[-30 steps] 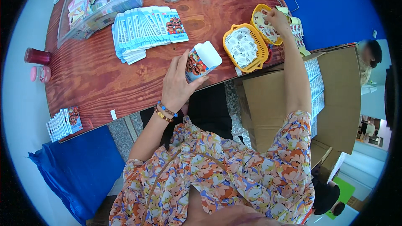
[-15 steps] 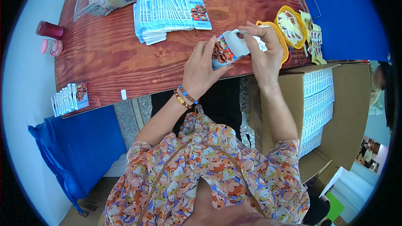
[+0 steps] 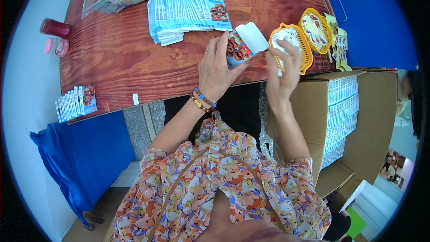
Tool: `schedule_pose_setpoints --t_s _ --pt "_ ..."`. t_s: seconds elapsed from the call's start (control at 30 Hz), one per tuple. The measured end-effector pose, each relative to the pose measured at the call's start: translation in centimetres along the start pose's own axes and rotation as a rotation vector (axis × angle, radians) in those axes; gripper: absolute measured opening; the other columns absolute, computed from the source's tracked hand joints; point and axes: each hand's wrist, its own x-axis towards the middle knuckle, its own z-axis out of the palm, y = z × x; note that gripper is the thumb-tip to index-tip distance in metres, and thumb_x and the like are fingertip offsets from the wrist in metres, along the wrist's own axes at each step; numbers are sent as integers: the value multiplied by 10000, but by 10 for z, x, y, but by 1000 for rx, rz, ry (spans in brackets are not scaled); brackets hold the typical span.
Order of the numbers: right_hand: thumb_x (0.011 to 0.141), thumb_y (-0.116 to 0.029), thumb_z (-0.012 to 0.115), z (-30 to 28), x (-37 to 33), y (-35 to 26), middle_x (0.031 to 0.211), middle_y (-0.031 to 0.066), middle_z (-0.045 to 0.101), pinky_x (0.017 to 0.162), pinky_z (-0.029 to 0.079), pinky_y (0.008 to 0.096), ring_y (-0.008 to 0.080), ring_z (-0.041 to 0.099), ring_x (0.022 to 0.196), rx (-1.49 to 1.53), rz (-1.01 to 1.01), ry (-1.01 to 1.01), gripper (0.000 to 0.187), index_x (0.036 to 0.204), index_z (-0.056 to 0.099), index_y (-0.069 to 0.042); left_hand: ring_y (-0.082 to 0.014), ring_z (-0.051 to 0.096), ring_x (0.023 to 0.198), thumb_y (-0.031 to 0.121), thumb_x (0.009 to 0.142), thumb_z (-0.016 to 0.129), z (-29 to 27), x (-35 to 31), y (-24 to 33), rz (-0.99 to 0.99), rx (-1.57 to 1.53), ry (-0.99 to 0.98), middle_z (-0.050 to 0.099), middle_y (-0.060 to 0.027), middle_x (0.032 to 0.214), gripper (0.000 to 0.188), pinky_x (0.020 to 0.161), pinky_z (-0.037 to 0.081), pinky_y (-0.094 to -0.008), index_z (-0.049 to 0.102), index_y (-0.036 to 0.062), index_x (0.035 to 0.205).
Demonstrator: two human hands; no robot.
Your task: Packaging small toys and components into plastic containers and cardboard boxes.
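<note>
My left hand (image 3: 215, 65) is closed around a small blue printed carton (image 3: 238, 49). The carton is tilted, with its white flap (image 3: 253, 36) raised at the upper right end. Over the near yellow basket (image 3: 306, 58), which holds white pieces, is my right hand (image 3: 286, 65). Its fingers are smeared by motion, so I cannot see whether they grip anything. A small white piece (image 3: 280, 72) shows just below the basket's rim, beside my right hand. Beyond my left hand lies a fanned stack of flat blue cartons (image 3: 183, 13).
A second yellow basket (image 3: 315, 31) stands farther right, beside yellowish printed slips (image 3: 340, 47). On the right, a large cardboard box (image 3: 300, 121) holds rows of packed cartons (image 3: 342, 107). Filled cartons (image 3: 78, 103) line the table's left front edge. A clear bin (image 3: 134, 0) sits at the back.
My right hand has left the carton's flap and moved to the near basket. The flap now stands uncovered, while my left hand keeps its hold on the carton.
</note>
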Motion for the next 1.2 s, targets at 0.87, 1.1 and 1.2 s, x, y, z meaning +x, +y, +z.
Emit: schedule_pose_setpoints --t_s 0.87,1.1,1.2 --pt "942 -108 687 -58 -22 -9 901 40 637 675 489 258 87 613 787 519 367 -210 130 997 595 -35 -181 606 1092 -62 946 584 -12 -3 25 17 -858 -365 570 -131 1264 442 942 500 -329 456 -18 1367" --pt "908 -142 713 -43 -19 -29 883 71 642 705 505 311 149 622 807 677 253 -288 154 974 634 -27 -271 692 1003 -61 956 558 -49 -16 -16 -254 -863 -589 619 -171 1167 314 815 609 -378 476 -12 1255" --pt "924 -71 692 -31 -24 -27 953 39 620 728 501 271 112 605 861 619 253 -409 89 956 620 -30 -268 700 991 -53 956 586 -57 -27 -20 -158 -859 -547 630 -186 1176 286 810 609 -373 501 -9 1226"
